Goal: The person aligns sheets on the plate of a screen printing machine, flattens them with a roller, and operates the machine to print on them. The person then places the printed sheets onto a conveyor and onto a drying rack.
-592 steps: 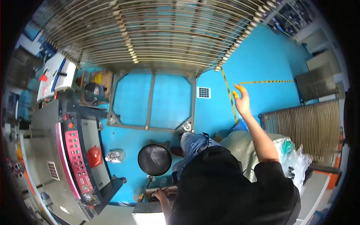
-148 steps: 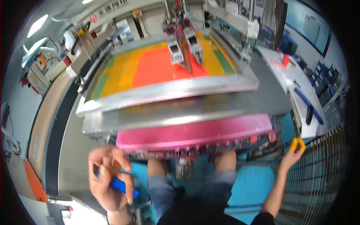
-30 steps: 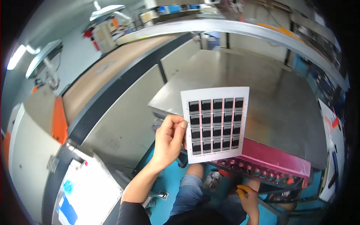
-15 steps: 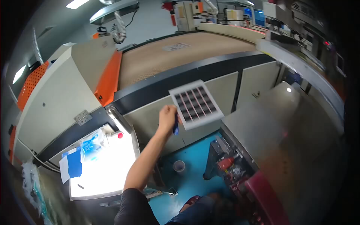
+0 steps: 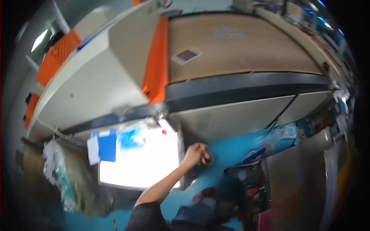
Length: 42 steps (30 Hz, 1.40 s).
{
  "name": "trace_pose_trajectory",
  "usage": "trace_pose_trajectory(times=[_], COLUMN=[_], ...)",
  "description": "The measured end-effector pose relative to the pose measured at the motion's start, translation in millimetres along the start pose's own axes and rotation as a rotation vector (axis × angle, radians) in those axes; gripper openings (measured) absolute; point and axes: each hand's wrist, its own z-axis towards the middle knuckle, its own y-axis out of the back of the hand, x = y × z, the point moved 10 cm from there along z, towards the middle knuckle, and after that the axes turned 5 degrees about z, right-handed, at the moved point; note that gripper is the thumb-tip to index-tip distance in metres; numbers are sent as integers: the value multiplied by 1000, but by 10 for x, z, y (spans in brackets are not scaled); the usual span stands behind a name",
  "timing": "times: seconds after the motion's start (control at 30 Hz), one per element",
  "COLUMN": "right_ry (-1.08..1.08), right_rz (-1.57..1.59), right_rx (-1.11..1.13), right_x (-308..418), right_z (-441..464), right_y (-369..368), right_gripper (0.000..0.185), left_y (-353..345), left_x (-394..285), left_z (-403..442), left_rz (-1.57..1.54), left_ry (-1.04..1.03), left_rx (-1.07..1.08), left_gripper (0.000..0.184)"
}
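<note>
My left hand (image 5: pixel 196 154) is stretched out in front of me, to the right of the brightly lit white table (image 5: pixel 138 169). Its fingers are loosely curled and apart, blurred by motion, with nothing visible in them. Just beyond the fingertips shows a small round shape, apparently the cup (image 5: pixel 209 159) on the floor, partly covered by the hand. A flat panel with a pale frame and dark middle (image 5: pixel 187 56) lies on the brown machine bed (image 5: pixel 246 54), near its left end. My right hand is out of view.
An orange guard (image 5: pixel 157 65) stands at the bed's left side. Blue sheets (image 5: pixel 107 148) lie on the lit table, below a metal lamp head (image 5: pixel 165 119). To the right are a blue elongated object (image 5: pixel 254 154), clear plastic (image 5: pixel 283 133) and a grey-brown worktop (image 5: pixel 296 184).
The framed panel that was in my left hand now lies on the machine bed. My hand has come down, and the view has swung left. The blue piece by my hand no longer shows there.
</note>
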Motion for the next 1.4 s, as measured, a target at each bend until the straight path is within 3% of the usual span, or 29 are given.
trace_pose_trajectory(times=[0.07, 0.17, 0.2, 0.27, 0.4, 0.47, 0.63, 0.7, 0.8, 0.9, 1.0, 1.03, 1.07, 1.13, 1.17, 1.2, 1.23, 1.27, 1.33, 1.4], right_ry=[-9, -112, -133, -153, -132, -106, -31, -5, -22, -111, -310, -365, -537, -616, -685, -989, -1198, -1295, -1377, -1491], right_rz=[-19, -70, -82, -104, -141, -151, -125, -97, -23, 43, 32, -24, -98, -498, -905, -639, -698, -931, -1264, -1277], right_rx=[79, 158, 168, 192, 247, 262, 236, 186, 62, -110, -425, -559, -757, -1065, -1219, -1246, -1249, -1374, -1455, -1455], right_x=[-155, 8, 32, 105, 271, 405, 748, 778, 563, -21, -1350, -1648, -2227, -2045, -1331, -1371, -851, -638, -208, -57], right_z=[149, 219, 222, 257, 461, 573, 858, 981, 1020, 689, -569, -1121, -2384, -3417, -4025, -4778, -5427, -6158, -7334, -8276], right_y=[-72, -285, -319, -409, -564, -587, -544, -446, -240, 83, 292, 269, -442, -311, 150, 432, 749, 910, 1076, 1143], right_gripper=[26, 28, 29, 31, 35, 37, 42, 44, 47, 50, 53, 54, 55, 57, 59, 61, 62, 62, 58, 50], left_y=[105, 726, 1021, 1607, 2037, 1997, 1792, 1534, 980, 455, 99, -110, -924, -1136, -1116, -1154, -1164, -1150, -1292, -1606], left_x=[697, 965, 1152, 1165, 1149, 1013, 503, 680, 1073, 397, 361, 445, 707, 1073, 1198, 1309, 1422, 1535, 2161, 2118], left_z=[-761, -1319, -1381, -1329, -1032, -1015, -1265, -1316, -1257, -1644, -1646, -1552, -1624, -1632, -1540, -1496, -1468, -1450, -1251, -1684], left_rz=[229, 942, 898, 939, 1187, 1350, 1268, 1268, 1294, 1093, 1063, 1029, 1032, 1134, 1211, 1268, 1321, 1368, 1521, 1682], left_ry=[239, 9, -4, 86, -245, -421, -369, -345, -414, -636, -804, -760, -806, -678, -613, -651, -691, -734, -1062, -925], left_rx=[-23, -316, -471, -569, -475, -426, -396, -370, -207, -63, -7, 49, 420, 568, 568, 638, 709, 780, 1102, 1148], left_gripper=[28, 33, 34, 38, 48, 51, 47, 44, 40, 40, 37, 40, 42, 47, 49, 55, 60, 66, 64, 64])
